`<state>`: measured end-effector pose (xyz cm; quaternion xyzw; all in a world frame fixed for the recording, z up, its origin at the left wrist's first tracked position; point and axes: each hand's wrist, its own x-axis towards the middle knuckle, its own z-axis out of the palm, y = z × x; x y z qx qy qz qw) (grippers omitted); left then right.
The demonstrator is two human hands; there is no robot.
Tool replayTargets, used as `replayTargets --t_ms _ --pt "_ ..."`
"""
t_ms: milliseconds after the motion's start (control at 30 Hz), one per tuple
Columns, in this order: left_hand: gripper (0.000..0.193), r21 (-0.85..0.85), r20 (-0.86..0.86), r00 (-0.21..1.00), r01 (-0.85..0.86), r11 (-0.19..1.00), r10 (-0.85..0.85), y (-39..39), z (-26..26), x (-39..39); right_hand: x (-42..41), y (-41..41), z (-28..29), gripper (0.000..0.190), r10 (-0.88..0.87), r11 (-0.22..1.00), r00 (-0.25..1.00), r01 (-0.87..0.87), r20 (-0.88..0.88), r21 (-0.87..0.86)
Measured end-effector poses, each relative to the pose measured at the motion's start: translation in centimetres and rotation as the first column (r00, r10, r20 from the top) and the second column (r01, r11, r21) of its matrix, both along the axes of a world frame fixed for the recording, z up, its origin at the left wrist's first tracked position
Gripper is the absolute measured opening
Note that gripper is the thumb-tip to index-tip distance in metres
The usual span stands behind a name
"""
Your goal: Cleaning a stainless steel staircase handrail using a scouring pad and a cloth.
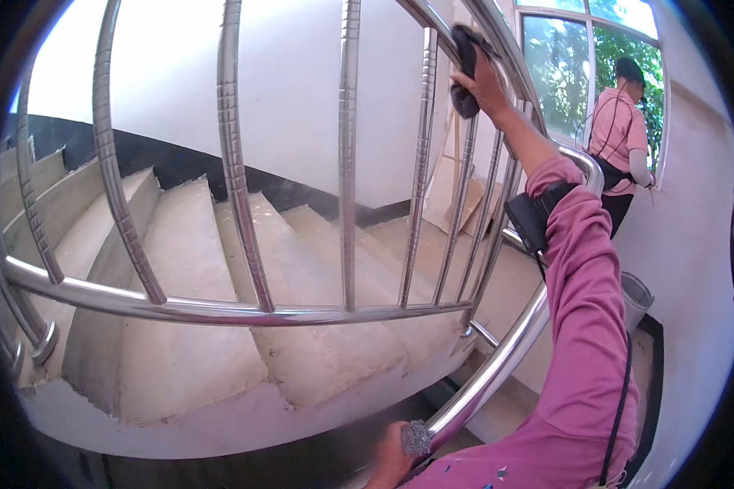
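My right hand [489,82] is raised at the upper right, closed around a dark grey cloth [465,102] that lies against the sloping upper rail of a stainless steel stair railing [318,315]. A pink sleeve and a black strapped device are on that arm. At the bottom centre my left hand [391,455] holds a grey scouring pad, seemingly steel wool [416,437], against a thick metal handrail [495,382]. Part of the left hand and its forearm are cut off by the picture's lower edge. Ridged metal balusters [348,153] stand between the upper and lower rails.
Concrete stairs [183,263] with worn edges lie behind the balusters, beside a white wall with a black skirting band. At the right, another person [621,128] in a pink shirt stands by a window [556,73]. A bucket [636,299] and leaning boards [455,198] are on the landing.
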<state>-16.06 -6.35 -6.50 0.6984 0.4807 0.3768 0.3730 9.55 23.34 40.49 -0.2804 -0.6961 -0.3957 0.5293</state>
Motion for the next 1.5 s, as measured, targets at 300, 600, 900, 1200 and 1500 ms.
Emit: replayTargets --t_ms 300,600,900,1200,1500 --pt "0.047 -0.092 0.102 0.994 -0.022 0.996 0.032 -0.9 2.1 0.2 0.6 -0.9 -5.3 0.053 -0.302 0.95 0.933 0.311 -0.198 0.014" --pt "0.047 0.115 0.056 0.994 -0.101 0.988 0.095 0.0 -0.7 1.0 0.9 -0.9 -16.4 0.053 -0.269 0.902 0.946 0.183 -0.178 -0.39" --pt "0.05 0.113 0.057 0.986 -0.162 0.98 0.157 -0.5 0.0 1.5 0.3 -8.7 -30.6 0.052 -0.231 0.32 0.963 0.211 0.14 -0.924" --pt "0.045 0.125 0.066 0.985 -0.167 0.978 0.159 -1.5 0.6 1.6 -1.4 -10.1 -35.8 0.037 0.388 -0.423 0.92 0.124 -0.056 -0.898" --pt "0.049 0.106 0.047 0.982 -0.186 0.977 0.182 -1.1 0.4 1.2 -2.3 -13.4 -10.7 0.033 0.239 0.762 0.913 -0.388 -0.331 -0.519"
